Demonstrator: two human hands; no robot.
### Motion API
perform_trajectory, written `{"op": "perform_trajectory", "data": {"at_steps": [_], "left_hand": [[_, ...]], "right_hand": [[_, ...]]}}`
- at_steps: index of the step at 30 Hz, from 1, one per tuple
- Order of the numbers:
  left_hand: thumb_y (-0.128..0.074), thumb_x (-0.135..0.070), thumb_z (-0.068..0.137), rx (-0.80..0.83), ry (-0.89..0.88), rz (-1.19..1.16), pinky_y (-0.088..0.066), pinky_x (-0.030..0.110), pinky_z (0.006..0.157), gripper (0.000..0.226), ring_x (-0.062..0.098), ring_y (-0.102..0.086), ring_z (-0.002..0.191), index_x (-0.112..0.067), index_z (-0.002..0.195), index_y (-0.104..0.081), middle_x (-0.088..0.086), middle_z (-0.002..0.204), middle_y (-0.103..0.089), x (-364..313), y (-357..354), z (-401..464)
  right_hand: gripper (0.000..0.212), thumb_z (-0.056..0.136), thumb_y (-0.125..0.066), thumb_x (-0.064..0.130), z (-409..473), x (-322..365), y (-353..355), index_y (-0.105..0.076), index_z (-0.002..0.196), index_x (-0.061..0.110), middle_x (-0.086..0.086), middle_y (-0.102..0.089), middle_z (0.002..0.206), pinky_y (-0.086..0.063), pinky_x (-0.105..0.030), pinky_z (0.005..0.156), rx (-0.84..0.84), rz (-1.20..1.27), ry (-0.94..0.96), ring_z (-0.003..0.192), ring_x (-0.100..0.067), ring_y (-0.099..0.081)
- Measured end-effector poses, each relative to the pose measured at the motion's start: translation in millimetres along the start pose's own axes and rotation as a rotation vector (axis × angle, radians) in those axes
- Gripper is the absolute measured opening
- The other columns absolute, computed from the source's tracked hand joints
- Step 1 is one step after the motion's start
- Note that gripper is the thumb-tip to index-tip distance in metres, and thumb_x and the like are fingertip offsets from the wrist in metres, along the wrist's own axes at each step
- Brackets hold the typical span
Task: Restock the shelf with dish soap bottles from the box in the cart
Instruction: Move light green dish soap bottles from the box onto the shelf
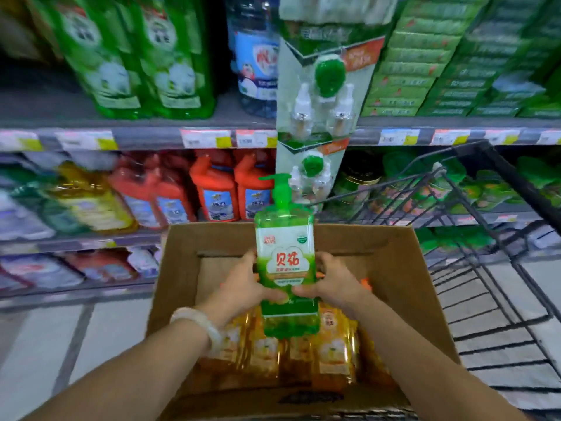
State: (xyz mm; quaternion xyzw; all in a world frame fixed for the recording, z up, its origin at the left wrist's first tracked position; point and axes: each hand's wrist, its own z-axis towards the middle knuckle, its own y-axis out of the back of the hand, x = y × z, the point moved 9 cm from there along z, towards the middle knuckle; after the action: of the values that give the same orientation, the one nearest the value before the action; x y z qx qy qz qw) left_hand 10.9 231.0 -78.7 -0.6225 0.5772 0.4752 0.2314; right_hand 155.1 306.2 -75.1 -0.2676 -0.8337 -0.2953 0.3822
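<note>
Even bright store light, wide-angle bending at edges, shelves [151,138] motion-blurred, green bottle [285,259] sharpest

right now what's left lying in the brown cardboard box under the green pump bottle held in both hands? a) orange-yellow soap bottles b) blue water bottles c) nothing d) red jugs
a: below the green pump bottle, which the left hand and right hand hold in a two-handed grip, orange-yellow soap bottles lie packed in the brown cardboard box.

Viewpoint: head-worn, wide-angle; faces forward and down
Nearness: close above the open brown cardboard box [403,268]
Ahead: grey metal store shelves [145,138]
</note>
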Motion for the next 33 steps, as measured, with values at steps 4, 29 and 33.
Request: {"op": "perform_trajectory", "data": {"at_steps": [4, 29, 33], "left_hand": [[-0.082, 0.013, 0.055, -0.111, -0.100, -0.132, -0.057, 0.025, 0.073, 0.079, 0.005, -0.066, 0.088, -0.014, 0.119, -0.044, 0.006, 0.112, -0.065, 6, 105, -55], [-0.081, 0.007, 0.061, -0.607, -0.317, -0.051, -0.052, 0.012, 0.057, 0.082, 0.001, -0.058, 0.081, -0.018, 0.130, -0.043, -0.018, 0.094, -0.057, 23, 560, -229], [-0.079, 0.007, 0.064, -0.586, -0.375, -0.033, -0.051, 0.012, 0.060, 0.086, 0.011, -0.057, 0.093, -0.021, 0.134, -0.038, -0.020, 0.097, -0.054, -7, 601, -189]], "right_hand": [[0.071, 0.064, -0.084, 0.008, -21, 77, -86, -0.043, 0.122, 0.010, -0.008, -0.058, 0.126, -0.055, -0.024, 0.073, 0.004, -0.038, 0.127, 0.097, -0.012, -0.061], [0.070, 0.065, -0.081, -0.001, -54, 393, -474, -0.044, 0.124, 0.007, -0.006, -0.058, 0.121, -0.048, -0.036, 0.096, 0.204, -0.038, 0.644, 0.107, -0.018, -0.057], [0.069, 0.066, -0.080, -0.002, -19, 442, -475, -0.045, 0.124, 0.007, -0.001, -0.055, 0.111, -0.048, -0.029, 0.086, 0.156, -0.003, 0.696, 0.102, -0.015, -0.054]]}}
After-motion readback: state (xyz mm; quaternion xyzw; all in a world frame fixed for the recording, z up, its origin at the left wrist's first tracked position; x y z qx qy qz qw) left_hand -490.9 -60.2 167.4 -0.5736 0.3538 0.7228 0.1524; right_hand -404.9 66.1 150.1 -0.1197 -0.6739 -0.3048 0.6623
